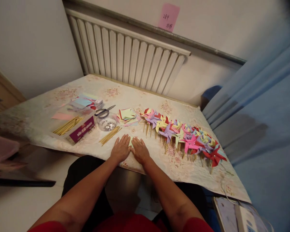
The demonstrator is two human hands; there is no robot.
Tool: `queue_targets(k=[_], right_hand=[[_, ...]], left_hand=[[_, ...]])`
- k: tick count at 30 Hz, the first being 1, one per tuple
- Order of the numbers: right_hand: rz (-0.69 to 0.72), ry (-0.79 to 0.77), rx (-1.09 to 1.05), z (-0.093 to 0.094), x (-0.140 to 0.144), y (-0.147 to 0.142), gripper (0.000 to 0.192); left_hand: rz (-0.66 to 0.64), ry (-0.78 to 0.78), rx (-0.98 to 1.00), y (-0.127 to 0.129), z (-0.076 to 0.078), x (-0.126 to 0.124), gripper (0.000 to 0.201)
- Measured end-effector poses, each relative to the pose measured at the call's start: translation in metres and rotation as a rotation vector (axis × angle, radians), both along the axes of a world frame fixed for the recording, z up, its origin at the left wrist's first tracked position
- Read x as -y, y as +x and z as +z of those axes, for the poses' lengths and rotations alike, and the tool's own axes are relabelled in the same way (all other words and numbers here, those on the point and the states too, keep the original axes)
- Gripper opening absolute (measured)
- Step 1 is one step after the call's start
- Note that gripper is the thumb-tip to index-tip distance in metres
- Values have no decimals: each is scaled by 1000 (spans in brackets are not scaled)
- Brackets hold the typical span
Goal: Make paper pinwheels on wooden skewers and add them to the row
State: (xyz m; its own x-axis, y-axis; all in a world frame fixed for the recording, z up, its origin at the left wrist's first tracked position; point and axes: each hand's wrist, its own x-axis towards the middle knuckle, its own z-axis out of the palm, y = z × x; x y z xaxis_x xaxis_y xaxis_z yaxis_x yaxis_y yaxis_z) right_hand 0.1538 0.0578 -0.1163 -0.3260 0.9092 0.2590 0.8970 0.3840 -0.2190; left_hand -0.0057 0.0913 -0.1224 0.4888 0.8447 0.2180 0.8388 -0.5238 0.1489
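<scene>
My left hand [121,149] lies flat near the table's front edge, fingers stretched out. Beside it my right hand [140,150] is flat too, the two almost touching at the thumbs. A small piece of pale green paper [131,141] shows between and under them, mostly hidden, with a thin red edge at its top. Behind the hands sits a pile of coloured paper squares [127,114]. Left of them are thin wooden sticks [110,135] and a clear round dish [107,123] of small shiny pieces.
Many finished paper pinwheels [168,132] on sticks crowd the table's right side. At left stands a clear plastic box [82,129] with sticks inside. Black-handled scissors [103,111] lie behind the dish. More coloured paper [83,101] is at back left. A radiator [125,48] lines the wall.
</scene>
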Motion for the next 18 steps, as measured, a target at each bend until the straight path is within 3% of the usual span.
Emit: queue_targets(k=[13, 18], right_hand=[[-87, 0, -6, -6, -8, 10, 50], [-233, 22, -125, -10, -7, 15, 49]], left_hand=[[-5, 36, 7, 0, -3, -1, 56], [-14, 48, -10, -1, -3, 0, 54]])
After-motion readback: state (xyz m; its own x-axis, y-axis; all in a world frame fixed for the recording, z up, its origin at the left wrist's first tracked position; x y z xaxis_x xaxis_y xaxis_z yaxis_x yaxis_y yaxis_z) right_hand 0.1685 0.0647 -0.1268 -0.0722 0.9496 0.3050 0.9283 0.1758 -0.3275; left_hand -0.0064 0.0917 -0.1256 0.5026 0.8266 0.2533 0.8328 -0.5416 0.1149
